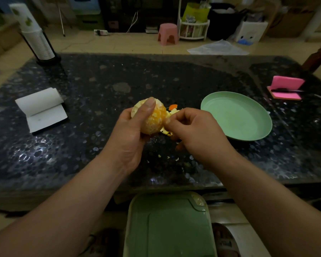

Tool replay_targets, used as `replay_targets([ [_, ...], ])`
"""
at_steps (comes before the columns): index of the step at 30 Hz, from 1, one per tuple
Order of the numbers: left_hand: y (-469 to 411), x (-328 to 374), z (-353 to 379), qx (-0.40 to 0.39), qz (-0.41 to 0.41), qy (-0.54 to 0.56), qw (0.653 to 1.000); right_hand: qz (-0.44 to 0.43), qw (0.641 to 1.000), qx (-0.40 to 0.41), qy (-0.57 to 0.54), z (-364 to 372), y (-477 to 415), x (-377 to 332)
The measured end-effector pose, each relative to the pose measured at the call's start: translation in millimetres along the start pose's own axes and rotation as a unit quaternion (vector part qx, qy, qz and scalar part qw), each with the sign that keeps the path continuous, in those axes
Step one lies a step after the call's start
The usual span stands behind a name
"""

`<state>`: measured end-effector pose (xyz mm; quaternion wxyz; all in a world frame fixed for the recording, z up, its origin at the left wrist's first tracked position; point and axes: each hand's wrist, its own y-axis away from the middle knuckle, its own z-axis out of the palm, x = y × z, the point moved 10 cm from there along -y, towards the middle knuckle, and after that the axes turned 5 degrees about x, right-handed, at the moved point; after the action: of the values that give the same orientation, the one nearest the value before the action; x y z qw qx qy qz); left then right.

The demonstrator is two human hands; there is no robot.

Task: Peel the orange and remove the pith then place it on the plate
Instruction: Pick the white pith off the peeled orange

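My left hand (130, 132) grips the peeled orange (154, 117) above the middle of the dark stone table, thumb laid over its top. The fruit shows orange flesh with pale pith patches. My right hand (195, 130) is curled beside the orange's right side, thumb and forefinger pinching at pith on its surface. A heap of peel scraps (171, 110) lies on the table just behind my right hand. The green plate (237, 115) sits to the right, with nothing on it.
A white notepad (43, 108) lies at the left, a cup dispenser (39, 38) at the far left corner, pink sticky notes with a pen (285, 88) at the right. Small pith crumbs (167, 157) dot the table. A green bin lid (170, 225) is below the near edge.
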<state>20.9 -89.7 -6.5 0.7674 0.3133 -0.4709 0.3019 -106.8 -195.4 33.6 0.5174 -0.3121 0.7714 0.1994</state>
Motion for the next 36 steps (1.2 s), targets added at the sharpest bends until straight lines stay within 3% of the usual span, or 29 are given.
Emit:
replay_targets([
  [12, 11.2, 4.7, -1.2, 0.042, 0.077, -0.099, 0.991, -0.089, 0.981, 0.077, 0.153, -1.7, 3.0, -8.5],
  [20, 6.5, -6.3, -0.1, -0.002, -0.035, 0.004, 0.999, -0.077, 0.988, 0.074, 0.108, -10.8, -3.9, -4.0],
  [26, 7.4, 0.0, 4.0, -0.032, -0.039, 0.022, 0.998, -0.054, 0.998, 0.008, 0.019, 1.5, -3.0, -4.0],
  [36, 2.0, -2.8, -3.0, -0.008, -0.028, 0.008, 1.000, -0.024, 1.000, 0.016, 0.007, 1.9, -12.3, 6.0],
])
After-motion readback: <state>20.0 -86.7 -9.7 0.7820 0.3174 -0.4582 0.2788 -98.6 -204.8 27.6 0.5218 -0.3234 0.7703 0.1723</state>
